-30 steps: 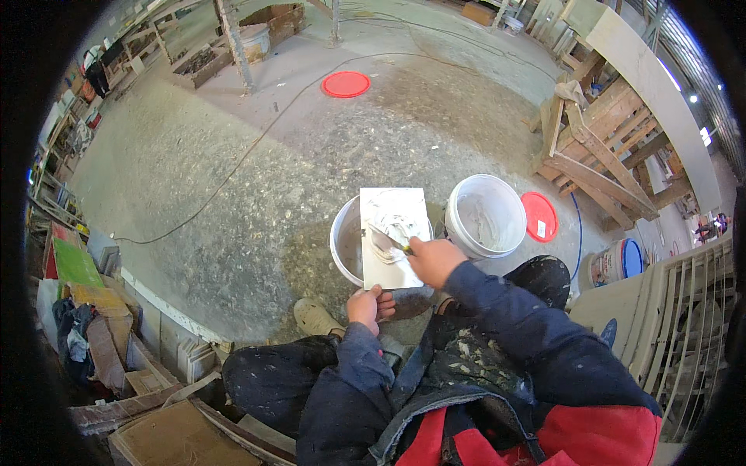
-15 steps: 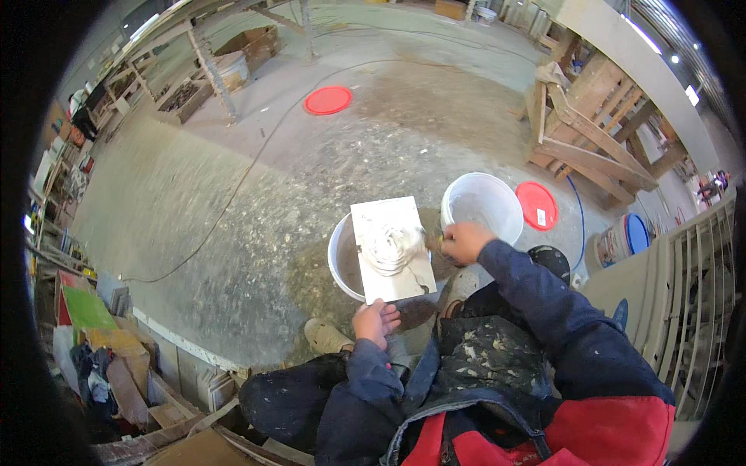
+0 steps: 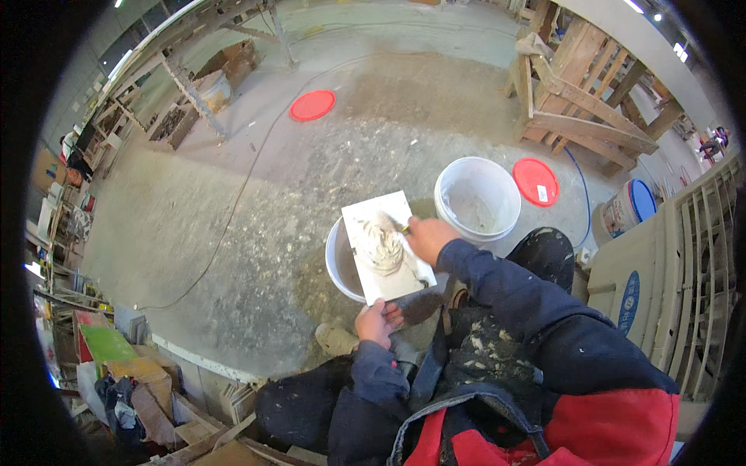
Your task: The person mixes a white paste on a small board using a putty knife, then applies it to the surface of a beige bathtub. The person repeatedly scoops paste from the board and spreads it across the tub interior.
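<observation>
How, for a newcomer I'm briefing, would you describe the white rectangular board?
Find two round, open white plastic buckets on the grey floor. Partly hiding the left one is the white rectangular board in the left hand. Unlike its round neighbours, it carries a swirled mound of white paste.

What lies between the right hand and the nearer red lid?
In the head view, a white bucket stands between the right hand and that lid.

Head-worn fisheye — looking down.
</observation>
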{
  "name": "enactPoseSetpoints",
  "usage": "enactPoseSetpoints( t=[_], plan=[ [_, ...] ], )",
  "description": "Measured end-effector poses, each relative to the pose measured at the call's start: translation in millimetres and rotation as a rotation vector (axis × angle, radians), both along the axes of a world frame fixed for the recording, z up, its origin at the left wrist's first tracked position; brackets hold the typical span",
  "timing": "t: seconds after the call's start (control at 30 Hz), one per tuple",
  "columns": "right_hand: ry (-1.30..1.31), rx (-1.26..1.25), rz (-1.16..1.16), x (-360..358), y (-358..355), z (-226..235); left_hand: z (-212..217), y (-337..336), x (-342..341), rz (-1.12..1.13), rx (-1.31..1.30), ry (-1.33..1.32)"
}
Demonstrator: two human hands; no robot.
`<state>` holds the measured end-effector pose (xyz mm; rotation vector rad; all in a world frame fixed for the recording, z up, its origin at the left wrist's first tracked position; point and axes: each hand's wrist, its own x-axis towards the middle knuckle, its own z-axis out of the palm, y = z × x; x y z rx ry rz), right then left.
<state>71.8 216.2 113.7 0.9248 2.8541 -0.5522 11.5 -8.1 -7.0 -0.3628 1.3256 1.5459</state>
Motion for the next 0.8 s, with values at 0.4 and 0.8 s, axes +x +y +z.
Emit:
enactPoseSetpoints(
  t=[0.4, 0.8],
  plan=[
    [-0.060, -0.037, 0.174, 2, -47, 8, 1, -8, 0, 0.006, -0.030, 0.046],
    [-0.147, -0.004, 0.225, 23, -35, 22, 0, -1, 2, 0.025, -0.024, 0.018]
  ],
)
